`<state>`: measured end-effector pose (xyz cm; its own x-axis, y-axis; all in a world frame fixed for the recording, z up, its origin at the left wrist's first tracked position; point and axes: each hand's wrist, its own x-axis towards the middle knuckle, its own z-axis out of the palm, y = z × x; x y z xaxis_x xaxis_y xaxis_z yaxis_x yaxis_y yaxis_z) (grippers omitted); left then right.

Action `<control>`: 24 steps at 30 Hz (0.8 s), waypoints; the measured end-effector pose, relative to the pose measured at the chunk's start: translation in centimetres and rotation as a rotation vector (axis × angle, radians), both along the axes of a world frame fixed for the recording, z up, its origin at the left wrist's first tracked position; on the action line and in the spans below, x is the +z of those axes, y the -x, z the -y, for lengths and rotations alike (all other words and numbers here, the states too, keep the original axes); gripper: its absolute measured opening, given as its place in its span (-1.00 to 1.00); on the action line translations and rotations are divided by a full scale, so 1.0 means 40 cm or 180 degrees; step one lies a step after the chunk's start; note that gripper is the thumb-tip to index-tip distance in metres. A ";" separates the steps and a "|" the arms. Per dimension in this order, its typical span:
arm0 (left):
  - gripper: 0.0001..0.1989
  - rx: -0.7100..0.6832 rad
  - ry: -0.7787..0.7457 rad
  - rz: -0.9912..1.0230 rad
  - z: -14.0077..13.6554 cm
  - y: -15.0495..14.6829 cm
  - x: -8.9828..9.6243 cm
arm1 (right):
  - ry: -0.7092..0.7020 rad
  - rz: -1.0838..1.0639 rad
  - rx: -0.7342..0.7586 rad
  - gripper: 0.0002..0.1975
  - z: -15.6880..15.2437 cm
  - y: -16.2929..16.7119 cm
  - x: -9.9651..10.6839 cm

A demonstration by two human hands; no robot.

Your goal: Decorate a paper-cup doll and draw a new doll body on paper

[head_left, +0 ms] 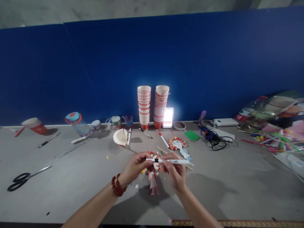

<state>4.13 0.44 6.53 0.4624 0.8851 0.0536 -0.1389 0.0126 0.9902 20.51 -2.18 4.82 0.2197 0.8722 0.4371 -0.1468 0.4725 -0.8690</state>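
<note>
White marker (177, 161) lies across both hands at view centre, slightly below the middle, lettered "Acrylic" side toward the camera; two-ended hold presumably keeps it steady, with one hand able to work against the other at the black band. Paper figure (153, 183) lies at seven o'clock from the marker, its fringed head partly hidden behind the fingers, probably set there to be within easy reach. Second figure (176, 144), similarly fringed, rests at one o'clock, perhaps near enough to compare. Cut cup (118, 138) stands at ten o'clock; two cup stacks (144, 109) stand toward twelve by the blue panel (106, 63), likely out of the working area. Scissors (22, 181) lie at nine o'clock, well apart. Pose: left hand (140, 163) closed, thumb and fingers pinching the marker's left end, forearm entering from eight o'clock, bracelet (118, 185) at the wrist. Right hand (175, 171) grips the barrel just right of the band, fingers curled, forearm rising from five o'clock over the counter (90, 177); marker's height above it unclear
</note>
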 end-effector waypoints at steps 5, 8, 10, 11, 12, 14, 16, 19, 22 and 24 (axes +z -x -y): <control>-0.69 0.0256 -0.1062 -0.0835 0.032 0.019 0.007 | 0.0192 -0.0918 0.0055 -0.84 0.004 0.066 0.000; -0.68 0.0286 -0.1496 -0.1252 0.034 0.026 0.005 | 0.0245 -0.0965 0.0118 -0.81 0.001 0.081 -0.023; -0.68 0.0313 -0.1677 -0.1529 0.011 0.036 -0.002 | 0.0419 -0.0513 0.0324 -0.80 -0.021 0.063 -0.036; -0.68 0.0388 -0.1742 -0.1676 -0.008 0.043 -0.007 | 0.0518 -0.0125 0.0471 -0.79 -0.042 0.044 -0.038; -0.68 0.0517 -0.1791 -0.1835 -0.031 0.052 -0.013 | 0.0564 0.0436 0.0686 -0.79 -0.070 0.018 -0.036; -0.67 0.0912 -0.1832 -0.2175 -0.082 0.073 -0.030 | 0.0355 0.1566 0.0414 -0.72 -0.141 -0.045 -0.025; -0.70 0.1170 -0.1877 -0.2562 -0.127 0.092 -0.053 | 0.0510 0.2744 -0.0467 -0.67 -0.217 -0.109 -0.012; -0.77 0.1330 -0.2000 -0.3111 -0.165 0.104 -0.097 | 0.1098 0.4559 -0.1047 -0.71 -0.306 -0.166 -0.009; -0.78 0.1312 -0.2183 -0.3504 -0.171 0.097 -0.139 | 0.1204 0.4983 -0.0952 -0.84 -0.346 -0.166 -0.028; -0.80 0.1231 -0.2335 -0.3672 -0.168 0.091 -0.154 | 0.1218 0.5134 -0.0904 -0.87 -0.355 -0.148 -0.036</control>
<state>0.50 7.15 0.38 0.3008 0.9007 0.3135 0.8623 -0.3973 0.3140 26.45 12.01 3.38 -0.0520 0.9882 0.1439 0.9928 0.0667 -0.0993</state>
